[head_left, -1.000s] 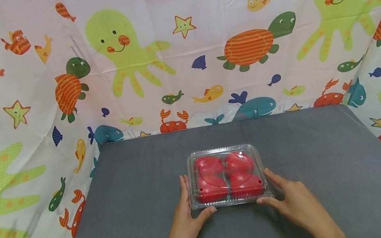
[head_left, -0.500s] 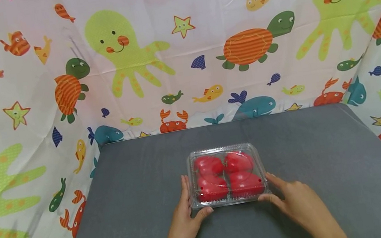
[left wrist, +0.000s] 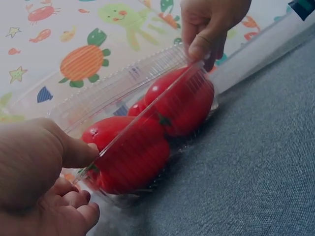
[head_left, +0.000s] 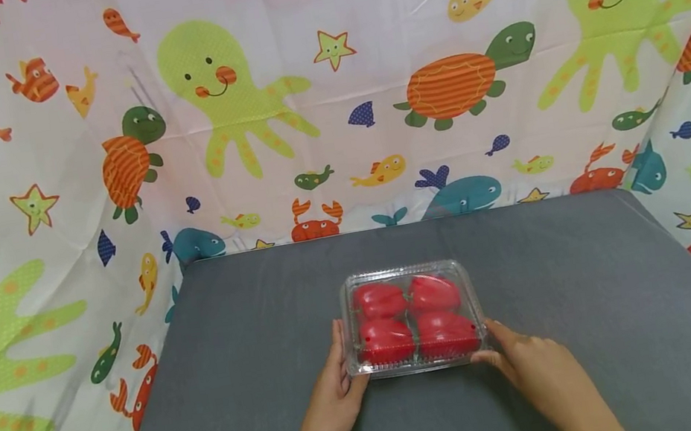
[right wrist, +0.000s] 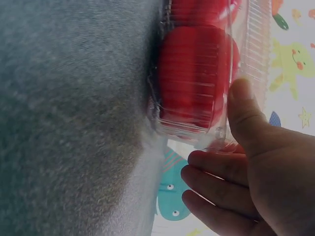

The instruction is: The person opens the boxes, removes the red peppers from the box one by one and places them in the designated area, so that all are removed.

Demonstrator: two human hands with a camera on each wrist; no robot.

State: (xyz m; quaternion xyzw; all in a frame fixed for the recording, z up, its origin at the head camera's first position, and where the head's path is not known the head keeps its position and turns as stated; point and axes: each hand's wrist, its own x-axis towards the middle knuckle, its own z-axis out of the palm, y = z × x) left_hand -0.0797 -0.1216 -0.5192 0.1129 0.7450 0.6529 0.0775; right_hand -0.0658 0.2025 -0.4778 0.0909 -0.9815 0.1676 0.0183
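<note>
Clear plastic container point(head_left: 404, 370): one, rectangular, with ribbed walls and a projecting rim; sat ahead of the person, about the middle of the worktop point(head_left: 232, 354), between both hands. Full contact beneath its base could not be told.

Red peppers point(head_left: 434, 293): four, glossy, with bits of green stem; arranged two by two inside the container and seen through its transparent top.

Left hand point(head_left: 328, 406): at the container's near left corner. The fingers grasped the edge, the thumb upon the rim and the forefinger beneath it; the remaining fingers were bent.

Right hand point(head_left: 540, 373): at the near right corner. The fingers grasped the edge, the thumb laid over the rim and the forefinger partly hidden behind the plastic; three others were spread beside the corner, well visible in the right wrist view.

Worktop surface: dark grey, cloth-like; its far edge met the backdrop.

Backdrop point(head_left: 336, 115): white fabric, hung behind and at both sides, lightly creased; printed with green octopuses, orange-shelled turtles, fish, crabs, stars and blue whales.
</note>
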